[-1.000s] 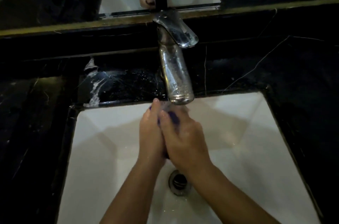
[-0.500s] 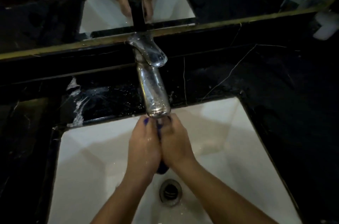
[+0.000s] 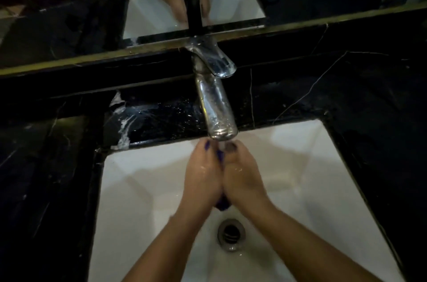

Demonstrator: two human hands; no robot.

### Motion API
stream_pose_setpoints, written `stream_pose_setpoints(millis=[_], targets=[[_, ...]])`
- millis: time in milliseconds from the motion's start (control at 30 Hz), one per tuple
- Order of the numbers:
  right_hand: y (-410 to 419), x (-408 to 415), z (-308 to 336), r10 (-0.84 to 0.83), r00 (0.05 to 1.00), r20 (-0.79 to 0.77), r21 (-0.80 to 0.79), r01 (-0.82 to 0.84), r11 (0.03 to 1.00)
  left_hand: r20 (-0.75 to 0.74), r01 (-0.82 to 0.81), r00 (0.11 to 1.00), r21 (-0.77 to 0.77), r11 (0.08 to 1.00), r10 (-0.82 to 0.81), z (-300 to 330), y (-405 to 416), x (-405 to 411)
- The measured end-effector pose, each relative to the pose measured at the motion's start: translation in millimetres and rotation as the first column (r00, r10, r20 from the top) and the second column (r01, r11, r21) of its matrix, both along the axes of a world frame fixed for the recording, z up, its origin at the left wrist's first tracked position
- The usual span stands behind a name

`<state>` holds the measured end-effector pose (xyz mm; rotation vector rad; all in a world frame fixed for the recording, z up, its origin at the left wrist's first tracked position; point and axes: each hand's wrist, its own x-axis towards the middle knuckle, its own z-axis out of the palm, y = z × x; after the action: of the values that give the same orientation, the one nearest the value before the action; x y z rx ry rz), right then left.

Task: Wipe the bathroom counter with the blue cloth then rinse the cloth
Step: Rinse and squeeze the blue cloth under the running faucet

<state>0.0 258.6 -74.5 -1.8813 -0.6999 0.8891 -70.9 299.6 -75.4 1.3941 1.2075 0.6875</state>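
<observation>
Blue cloth [image 3: 222, 203] squeezed between left hand [image 3: 203, 177] and right hand [image 3: 242, 177], both clamped on it, under tap [image 3: 218, 108], over sink [image 3: 143, 177].

The blue cloth [image 3: 222, 203] is sitting bunched and pressed between two palms over the white basin, directly below the tap spout. Only two dark blue portions are showing: a narrow strip at the far end, between the fingertips, and a rounded fold protruding at the near end, just above the drain. Its wetness cannot be confirmed in the dim light. The bathroom counter [image 3: 346, 101] is lying black with pale veining, surrounding the basin on the left, right and far sides. Water droplets and whitish smears are showing on its far-left section.
</observation>
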Motion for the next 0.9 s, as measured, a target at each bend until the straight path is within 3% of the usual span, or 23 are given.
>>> stream_pose_setpoints(millis=[67,200,267,333,433,533,600,700,767,900], targets=[[-0.2,-2.6,3.3,0.004,1.0,-0.012,0.027,-0.004,1.0,-0.035,-0.033,0.999,0.005,0.999,0.033,1.9,-1.3,0.4],[4.5,-2.3,10.0,0.055,0.999,0.0,0.099,-0.054,0.994,0.043,-0.171,0.983,-0.102,0.98,0.176,3.8,9.4,-3.0],[6.1,14.6,12.8,-0.01,0.997,-0.072,0.094,0.016,0.995,0.085,-0.2,0.973,-0.149,0.968,0.214,8.9,11.2,-11.1],[-0.2,30.6,16.3,-0.047,0.976,-0.214,0.056,0.061,0.997,0.16,-0.183,0.958,-0.292,0.939,0.237,10.7,9.7,-17.2],[-17.6,27.7,18.5,0.169,0.927,-0.334,0.109,-0.14,0.984,0.335,-0.082,0.88,-0.593,0.801,0.338,10.4,10.7,-26.1],[-23.4,35.4,17.0,0.332,0.938,-0.097,0.033,-0.331,0.943,0.454,0.077,0.837,-0.649,0.756,0.304,7.9,6.1,-38.9],[-21.8,49.5,23.3,0.355,0.934,0.048,-0.075,-0.351,0.933,0.482,0.103,0.828,-0.633,0.768,0.286,7.3,4.2,-43.9],[-17.9,66.6,31.4,0.307,0.951,0.033,-0.081,-0.304,0.949,0.557,0.171,0.771,-0.648,0.742,0.308,7.1,3.5,-41.9],[-14.9,69.2,42.3,0.232,0.972,0.027,-0.016,-0.232,0.973,0.576,0.18,0.739,-0.667,0.723,0.348,8.5,4.3,-37.9],[-13.8,70.1,75.0,0.115,0.974,0.195,0.255,-0.164,0.953,0.622,0.232,0.684,-0.682,0.694,0.382,9.5,3.2,-33.8]])
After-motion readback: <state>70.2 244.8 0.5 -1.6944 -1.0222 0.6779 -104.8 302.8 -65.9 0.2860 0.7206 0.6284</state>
